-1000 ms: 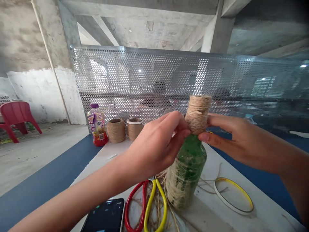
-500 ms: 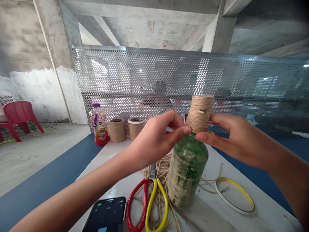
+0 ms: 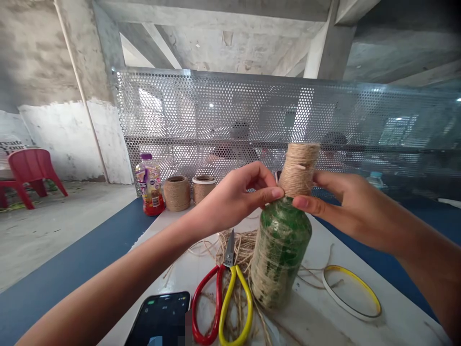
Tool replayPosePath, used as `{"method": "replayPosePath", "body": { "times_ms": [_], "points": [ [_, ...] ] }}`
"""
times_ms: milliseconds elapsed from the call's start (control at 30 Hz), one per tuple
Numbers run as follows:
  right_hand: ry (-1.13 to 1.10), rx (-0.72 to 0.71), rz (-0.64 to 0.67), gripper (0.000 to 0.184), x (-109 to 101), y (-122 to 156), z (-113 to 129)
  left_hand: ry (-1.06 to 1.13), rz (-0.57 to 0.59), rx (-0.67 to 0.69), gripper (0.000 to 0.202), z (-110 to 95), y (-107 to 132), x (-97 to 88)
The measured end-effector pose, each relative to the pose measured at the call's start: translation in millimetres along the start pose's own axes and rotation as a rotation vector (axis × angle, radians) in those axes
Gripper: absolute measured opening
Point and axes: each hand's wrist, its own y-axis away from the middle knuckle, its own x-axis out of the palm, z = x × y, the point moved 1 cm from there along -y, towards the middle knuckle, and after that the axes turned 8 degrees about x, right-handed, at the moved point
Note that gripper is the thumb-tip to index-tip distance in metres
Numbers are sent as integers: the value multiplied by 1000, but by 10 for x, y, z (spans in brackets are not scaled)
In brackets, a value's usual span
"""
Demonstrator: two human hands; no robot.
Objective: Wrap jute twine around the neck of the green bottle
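Now that its thumb has straightened, the left hand [image 3: 239, 194] pinches at the twine wrap's [image 3: 299, 166] lower edge while the right hand [image 3: 360, 209] clamps round the green bottle's [image 3: 284, 235] neck, standing on the bench [image 3: 319, 322], winding apparently stopping above its shoulder.

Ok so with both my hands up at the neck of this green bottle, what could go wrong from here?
The tall, see-through green bottle might tip, since your left hand and right hand are both up near its top. The tan, close-wound twine wrap there could loosen if a hand eases off; I can't tell whether its end is fixed. The scissors with red and yellow handles lie on tangled loose brown twine beside the bottle, so strands might snag.
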Motion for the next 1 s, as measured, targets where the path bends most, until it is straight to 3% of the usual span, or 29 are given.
{"method": "replayPosePath", "body": {
  "times_ms": [133,400,700,1000],
  "points": [
    [-47,-41,16,37,31,-10,1,64,-10,-9,20,17,-9,-5],
    [-198,-23,120,37,33,1,71,-124,-30,32,20,-27,3,2],
    [-260,-86,231,35,47,-38,-12,75,-16,26,19,26,-16,-11],
    [80,-119,-7,32,57,18,-31,159,-32,-25,12,2,-18,22]
  ]
}}
